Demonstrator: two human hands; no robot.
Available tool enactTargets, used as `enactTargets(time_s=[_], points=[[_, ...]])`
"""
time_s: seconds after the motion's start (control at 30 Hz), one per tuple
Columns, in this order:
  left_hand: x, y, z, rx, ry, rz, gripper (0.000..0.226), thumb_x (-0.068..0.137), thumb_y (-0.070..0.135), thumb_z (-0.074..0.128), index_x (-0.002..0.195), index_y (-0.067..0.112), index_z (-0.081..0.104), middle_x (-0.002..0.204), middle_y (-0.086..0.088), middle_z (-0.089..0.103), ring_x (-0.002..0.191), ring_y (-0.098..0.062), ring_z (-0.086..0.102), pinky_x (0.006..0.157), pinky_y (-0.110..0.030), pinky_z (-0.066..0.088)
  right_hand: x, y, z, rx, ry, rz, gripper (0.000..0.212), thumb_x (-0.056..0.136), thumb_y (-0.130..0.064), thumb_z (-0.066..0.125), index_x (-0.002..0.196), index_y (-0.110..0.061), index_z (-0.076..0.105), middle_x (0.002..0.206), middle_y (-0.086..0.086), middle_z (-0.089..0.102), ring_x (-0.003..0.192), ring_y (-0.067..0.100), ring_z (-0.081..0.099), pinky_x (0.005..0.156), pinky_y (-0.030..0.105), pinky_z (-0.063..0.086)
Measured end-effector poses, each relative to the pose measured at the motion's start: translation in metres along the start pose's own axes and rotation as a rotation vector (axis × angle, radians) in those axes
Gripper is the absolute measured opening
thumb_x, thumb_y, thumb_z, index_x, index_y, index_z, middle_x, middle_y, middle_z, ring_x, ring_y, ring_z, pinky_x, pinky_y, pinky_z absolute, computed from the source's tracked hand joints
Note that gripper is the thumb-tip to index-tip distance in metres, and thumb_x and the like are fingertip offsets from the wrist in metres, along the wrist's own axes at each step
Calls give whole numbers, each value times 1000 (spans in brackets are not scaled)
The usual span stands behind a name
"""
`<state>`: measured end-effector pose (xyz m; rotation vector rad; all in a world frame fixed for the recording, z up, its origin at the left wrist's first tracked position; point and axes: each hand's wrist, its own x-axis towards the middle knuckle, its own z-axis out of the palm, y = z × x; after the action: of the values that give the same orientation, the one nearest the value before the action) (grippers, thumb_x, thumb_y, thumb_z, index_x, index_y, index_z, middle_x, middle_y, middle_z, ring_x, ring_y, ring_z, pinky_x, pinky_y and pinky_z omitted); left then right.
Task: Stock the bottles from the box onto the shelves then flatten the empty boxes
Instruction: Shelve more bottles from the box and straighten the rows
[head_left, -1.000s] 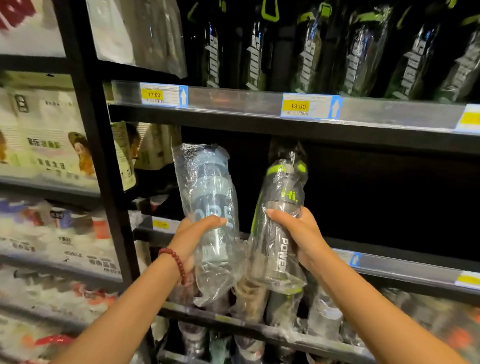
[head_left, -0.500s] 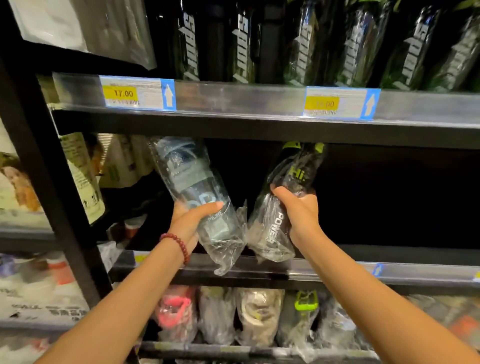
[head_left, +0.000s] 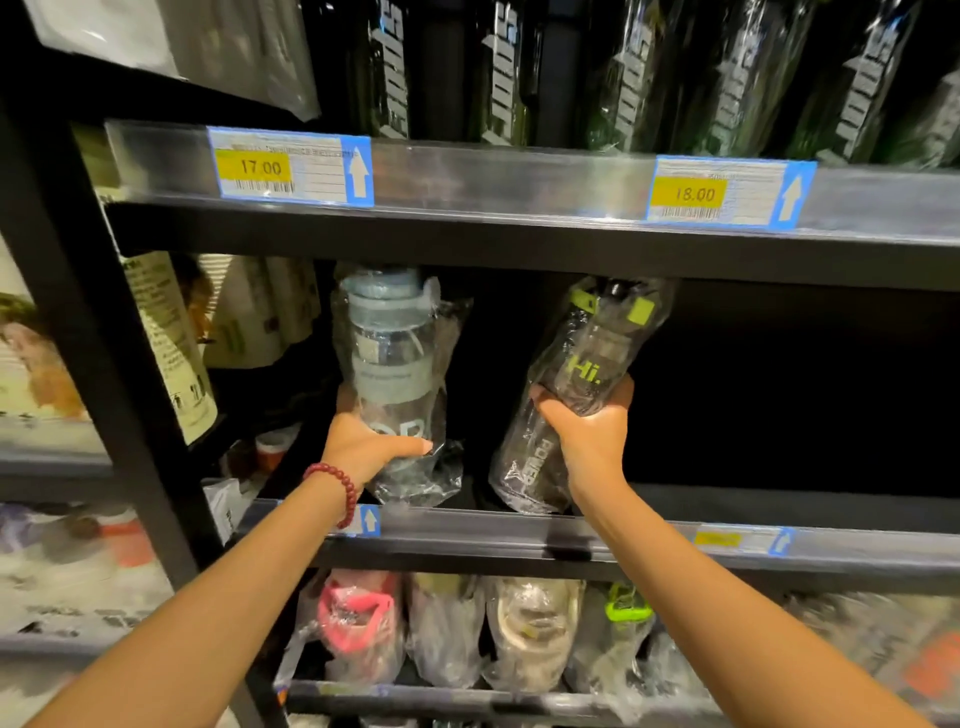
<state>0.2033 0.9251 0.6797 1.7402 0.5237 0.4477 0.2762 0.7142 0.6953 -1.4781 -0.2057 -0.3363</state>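
Left hand grips my grey-capped bottle upright; right hand clutches the tilted black bottle. Slippery plastic wrap could let it topple off the shelf.

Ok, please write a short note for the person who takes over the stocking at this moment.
Left hand grips the grey bottle, upright on the middle shelf.
Right hand grips the black bottle, tilted right, its base at the shelf edge.
Done: neither bottle is released yet.
Left: stand the black bottle upright, let go of both, stock the rest, flatten the boxes. No box is in view.
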Motion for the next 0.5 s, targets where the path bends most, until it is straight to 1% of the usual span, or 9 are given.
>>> enactTargets(time_s=[0.07,0.1,0.2,0.27,0.33,0.37,0.43,0.47,0.5], points=[[1,-2,-3,69,-22,-1,52,50,9,91,94,-3,66,92,-12,70,89,-24,66,78,-32,52,0,7,8,-6,-50,19,91,69,-22,84,141,-15,30,101,-7,60,93,18,64,72,16,53],[0,-1,-4,94,-27,4,51,51,10,91,94,-2,66,92,-11,70,88,-22,66,77,-30,52,0,12,12,-11,-80,20,91,66,-24,85,140,-14,33,105,1,64,96,19,65,70,13,53],[-2,2,-7,152,-60,34,55,50,15,92,98,4,66,96,-7,69,91,-20,64,83,-32,52,-3,24,21,-105,-201,-12,92,63,-27,87,137,-12,35,104,0,65,95,12,65,68,6,49],[-4,1,-10,152,-75,61,62,48,17,93,102,14,63,103,-3,68,100,-20,63,93,-36,50,-5,23,24,-199,-284,8,87,63,-34,86,132,-8,42,93,-4,64,81,2,64,59,4,45],[-5,-1,-12,137,-79,90,81,47,20,94,118,16,55,115,1,61,109,-18,57,99,-38,46,-4,18,24,-284,-356,84,70,65,-39,84,116,-5,52,76,-8,57,58,-7,56,48,4,39],[-5,-2,-11,149,-76,87,90,47,22,93,125,17,49,119,4,56,111,-18,55,101,-38,44,-3,14,21,-313,-394,123,56,67,-39,83,103,-6,54,70,-10,52,51,-7,53,45,5,37],[-7,-1,-12,189,-103,92,92,48,25,93,125,24,43,114,9,52,108,-18,55,101,-38,45,1,12,16,-360,-462,163,34,71,-36,81,79,-16,54,66,-11,51,55,-4,53,47,7,38],[-7,1,-13,207,-147,97,86,46,27,94,118,28,45,111,11,54,107,-17,57,100,-37,45,1,11,14,-373,-502,168,30,71,-36,81,74,-21,55,68,-11,55,62,-1,55,51,7,40],[-7,3,-15,212,-191,99,84,41,32,95,111,30,49,110,11,58,106,-15,58,100,-37,46,1,9,11,-398,-546,171,29,69,-37,82,78,-20,61,74,-9,61,71,3,59,56,8,42]])
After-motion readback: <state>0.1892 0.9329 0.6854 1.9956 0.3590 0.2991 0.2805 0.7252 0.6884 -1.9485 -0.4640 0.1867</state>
